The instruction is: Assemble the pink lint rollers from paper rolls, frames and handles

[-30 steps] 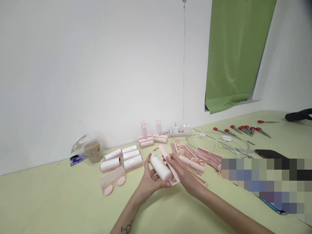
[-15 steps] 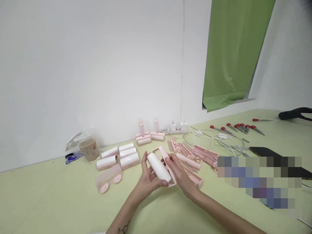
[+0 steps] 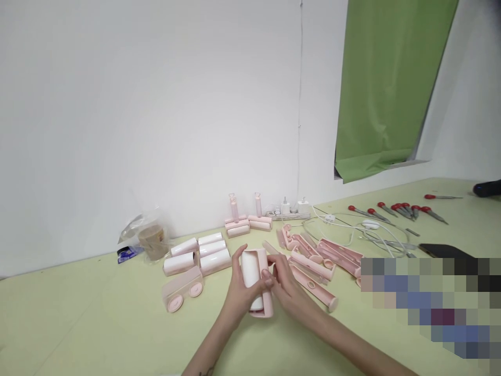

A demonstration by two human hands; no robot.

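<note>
Both hands hold one lint roller above the pale green table. My left hand wraps round the white roll, thumb across its front. My right hand grips the pink frame along the roll's right side, fingers closed on it. The roll stands nearly upright, its lower end in the frame's pink end cap.
Several white rolls and a clear pink cover lie to the left. Pink handles and covers lie to the right. Finished rollers, a power strip, white cables, red-handled screwdrivers and a bagged cup sit further back.
The roll and frame have turned from lying slanted to nearly upright between my hands. My view has shifted a little to the left.
</note>
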